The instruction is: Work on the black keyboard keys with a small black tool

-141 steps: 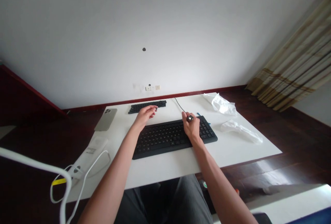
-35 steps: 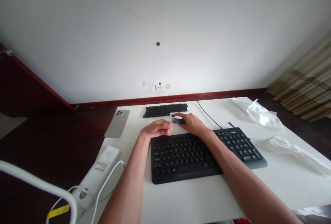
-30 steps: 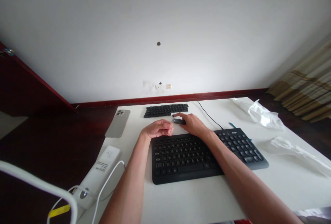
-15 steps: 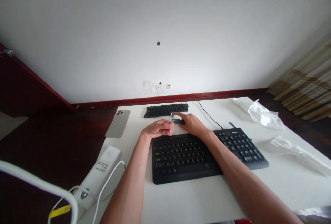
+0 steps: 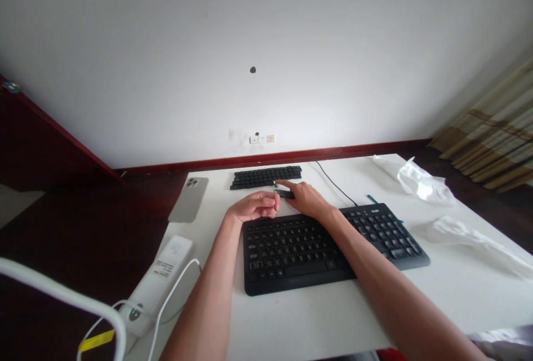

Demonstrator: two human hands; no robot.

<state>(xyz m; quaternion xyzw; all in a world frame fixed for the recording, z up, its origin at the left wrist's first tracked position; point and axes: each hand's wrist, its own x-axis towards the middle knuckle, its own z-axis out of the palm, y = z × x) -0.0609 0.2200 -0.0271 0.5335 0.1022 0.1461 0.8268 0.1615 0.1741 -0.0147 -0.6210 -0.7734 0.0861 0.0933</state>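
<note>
A black keyboard (image 5: 328, 247) lies on the white table (image 5: 316, 316). Behind it, rows of loose black keycaps (image 5: 265, 176) are laid out near the table's far edge. My right hand (image 5: 303, 200) reaches over the keyboard's top edge and pinches a small dark oblong piece (image 5: 283, 194) between thumb and forefinger, just in front of the keycap rows. My left hand (image 5: 256, 206) rests curled on the table at the keyboard's top left corner; what its fingers hold, if anything, is hidden.
A phone (image 5: 188, 199) lies face down at the far left. A white power strip (image 5: 160, 275) with a white cable (image 5: 170, 294) sits at the left edge. Crumpled clear plastic bags (image 5: 420, 180) lie at the right. A black cord (image 5: 333, 183) runs back from the keyboard.
Since 4.7 s ago my right hand moved left from the keyboard to the keycap rows and my left hand pulled back and curled. Over the last second both hands barely moved.
</note>
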